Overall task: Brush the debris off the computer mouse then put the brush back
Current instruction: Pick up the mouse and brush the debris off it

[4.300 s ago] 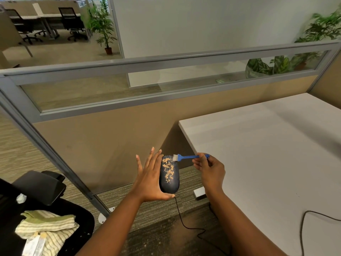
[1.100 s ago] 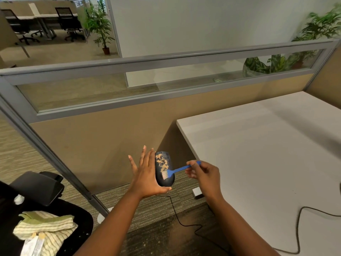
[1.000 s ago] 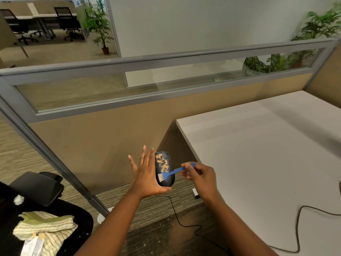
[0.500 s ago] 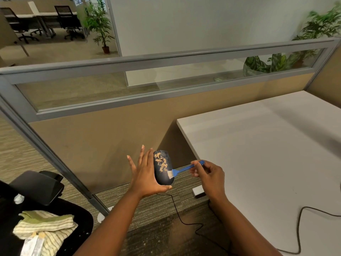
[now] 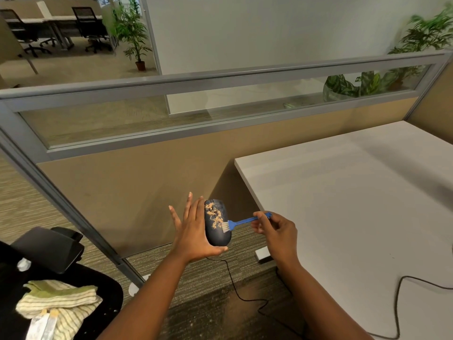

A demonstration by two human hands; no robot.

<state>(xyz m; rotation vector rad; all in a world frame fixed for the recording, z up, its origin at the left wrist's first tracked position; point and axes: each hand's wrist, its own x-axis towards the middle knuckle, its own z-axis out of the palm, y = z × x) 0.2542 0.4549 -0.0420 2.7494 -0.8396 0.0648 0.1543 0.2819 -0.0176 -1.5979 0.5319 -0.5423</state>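
Note:
A dark computer mouse (image 5: 218, 235) stands upright in front of me, left of the desk's edge, with tan debris (image 5: 214, 214) on its upper half. My left hand (image 5: 191, 231) holds it: the fingers lie straight behind it and the thumb hooks under its lower end. My right hand (image 5: 277, 231) pinches the handle of a small blue brush (image 5: 241, 220). Its white bristles touch the mouse's right side, just below the debris. The mouse's black cable (image 5: 235, 285) hangs down to the floor.
The white desk (image 5: 355, 204) fills the right side, with another length of cable on it. A tan partition (image 5: 137, 182) with a glass strip stands behind my hands. A black chair (image 5: 46, 249) with a striped towel (image 5: 58, 300) is at the lower left. A small white box (image 5: 263, 255) lies on the carpet.
The brush has gone from the top of the mouse down to its lower right side, stroking back and forth. The lower half of the mouse now shows no debris. My left hand still holds the mouse.

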